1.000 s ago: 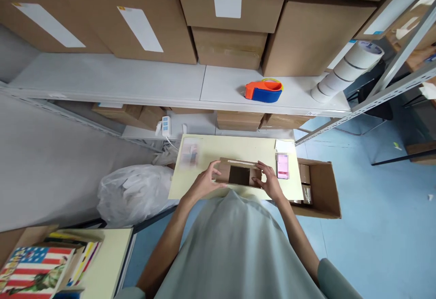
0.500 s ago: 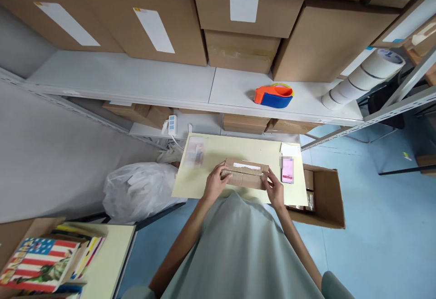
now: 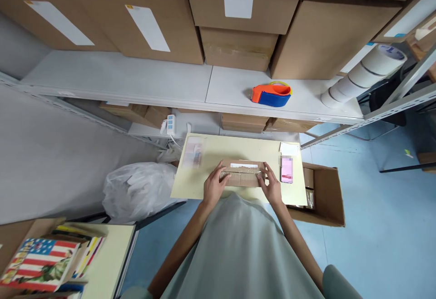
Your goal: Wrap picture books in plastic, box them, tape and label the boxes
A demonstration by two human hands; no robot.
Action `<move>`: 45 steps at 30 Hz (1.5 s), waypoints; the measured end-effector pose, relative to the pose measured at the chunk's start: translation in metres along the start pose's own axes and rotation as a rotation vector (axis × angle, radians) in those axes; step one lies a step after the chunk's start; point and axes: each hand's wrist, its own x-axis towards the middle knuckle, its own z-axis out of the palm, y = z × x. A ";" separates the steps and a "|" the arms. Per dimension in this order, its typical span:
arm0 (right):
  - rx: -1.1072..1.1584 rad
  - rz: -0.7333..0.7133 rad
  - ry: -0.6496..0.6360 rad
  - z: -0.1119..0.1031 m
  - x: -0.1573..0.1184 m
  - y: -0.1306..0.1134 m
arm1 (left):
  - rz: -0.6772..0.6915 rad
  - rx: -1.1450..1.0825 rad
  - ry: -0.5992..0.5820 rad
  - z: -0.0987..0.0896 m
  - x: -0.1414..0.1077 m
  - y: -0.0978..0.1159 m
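A small flat cardboard box (image 3: pixel 242 178) with a torn white label strip lies across the front middle of the pale yellow table (image 3: pixel 190 185). My left hand (image 3: pixel 214 184) grips its left end, with thumb and fingers on the edge. At the opposite end, my right hand (image 3: pixel 271 185) holds the box between thumb and fingers. Clear tape shows near both ends of a seam along the box. Right of my right hand lies a phone (image 3: pixel 286 170) with a pink screen, below a white paper (image 3: pixel 289 148).
A shelf (image 3: pixel 136 74) beyond the table bears large cartons, an orange and blue tape dispenser (image 3: pixel 271 95) and stacked tape rolls (image 3: pixel 363 75). An open carton (image 3: pixel 329 194) stands right of the table, a plastic bag (image 3: pixel 138 190) left. Books (image 3: pixel 44 260) lie lower left.
The box has turned slightly to lie more level, and its right end has shifted left with my right hand. Both hands still hold it.
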 end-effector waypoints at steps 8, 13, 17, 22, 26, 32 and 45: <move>0.005 0.029 0.002 0.009 -0.012 0.003 | -0.004 -0.070 0.007 -0.003 -0.007 0.000; 0.058 0.078 0.013 0.011 -0.016 0.002 | -0.126 -0.132 0.030 -0.002 -0.007 0.006; 0.131 0.120 0.030 0.013 -0.015 -0.004 | -0.170 -0.150 0.055 -0.001 -0.003 0.006; 0.065 0.225 0.097 0.020 -0.014 -0.013 | -0.175 -0.136 0.088 0.002 -0.002 0.008; 0.003 0.229 0.143 0.026 -0.017 -0.017 | -0.194 -0.113 0.158 0.007 -0.004 0.012; 0.002 0.195 0.147 0.021 -0.011 -0.025 | -0.209 -0.141 0.153 0.008 -0.001 0.015; -0.073 0.188 0.082 0.028 -0.005 -0.022 | -0.237 -0.175 0.152 0.008 0.001 0.003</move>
